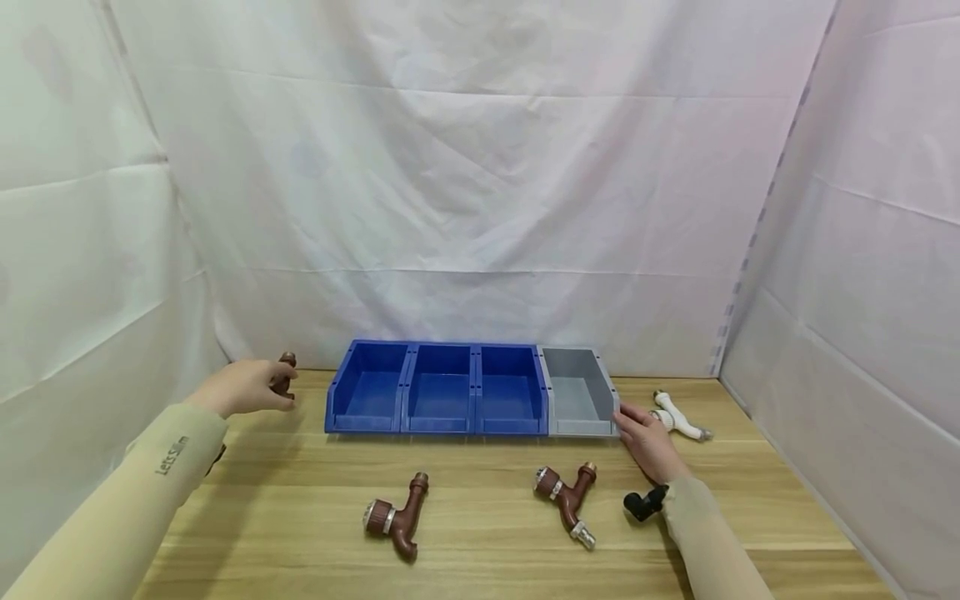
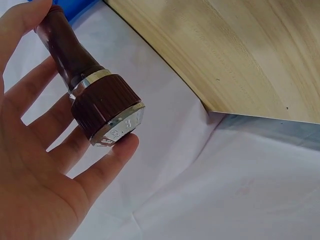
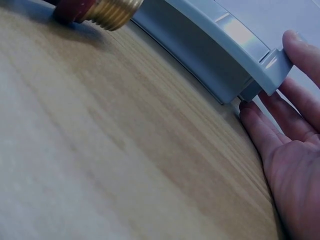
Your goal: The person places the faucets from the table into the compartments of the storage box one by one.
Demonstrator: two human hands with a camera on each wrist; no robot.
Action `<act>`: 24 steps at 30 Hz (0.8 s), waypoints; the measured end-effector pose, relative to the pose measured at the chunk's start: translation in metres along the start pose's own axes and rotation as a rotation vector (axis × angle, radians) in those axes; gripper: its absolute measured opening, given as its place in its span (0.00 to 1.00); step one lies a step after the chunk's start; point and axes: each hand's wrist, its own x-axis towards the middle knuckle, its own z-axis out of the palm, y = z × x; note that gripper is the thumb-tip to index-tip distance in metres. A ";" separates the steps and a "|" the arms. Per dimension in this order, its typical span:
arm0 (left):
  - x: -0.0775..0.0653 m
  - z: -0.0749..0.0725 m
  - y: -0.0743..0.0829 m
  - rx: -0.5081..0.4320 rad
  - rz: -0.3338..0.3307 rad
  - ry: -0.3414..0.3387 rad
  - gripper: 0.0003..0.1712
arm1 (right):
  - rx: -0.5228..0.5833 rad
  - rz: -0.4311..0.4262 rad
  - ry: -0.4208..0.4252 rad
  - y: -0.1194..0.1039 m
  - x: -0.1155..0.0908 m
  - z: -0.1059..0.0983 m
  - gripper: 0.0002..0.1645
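Note:
At the back left of the table, my left hand (image 1: 243, 387) holds a brown faucet (image 1: 283, 379). The left wrist view shows its ribbed knob with a silver cap (image 2: 107, 112), the thumb at the far end and the fingers round the side. My right hand (image 1: 651, 442) grips the front right corner of a grey bin (image 1: 577, 400). In the right wrist view, its fingers (image 3: 265, 125) lie against the bin wall under the lip, with another digit up at the rim. Three blue bins (image 1: 438, 404) stand in a row to the left of the grey one.
Two brown faucets lie in front of the bins, one near the middle (image 1: 405, 521) and one further right (image 1: 572, 500). Behind my right hand is a white faucet (image 1: 681, 417). A shiny black piece (image 1: 643, 504) sits beside my right wrist. White cloth (image 1: 480, 208) encloses the table.

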 end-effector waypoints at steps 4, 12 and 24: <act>0.000 0.000 0.001 -0.009 -0.010 -0.001 0.38 | -0.022 -0.001 -0.001 0.001 0.000 0.000 0.39; 0.004 -0.006 0.006 -0.027 -0.009 -0.014 0.38 | -0.008 -0.067 -0.051 0.002 -0.002 -0.003 0.37; 0.009 -0.010 0.011 -0.016 -0.017 -0.007 0.38 | -0.013 0.032 -0.013 -0.006 -0.003 0.001 0.36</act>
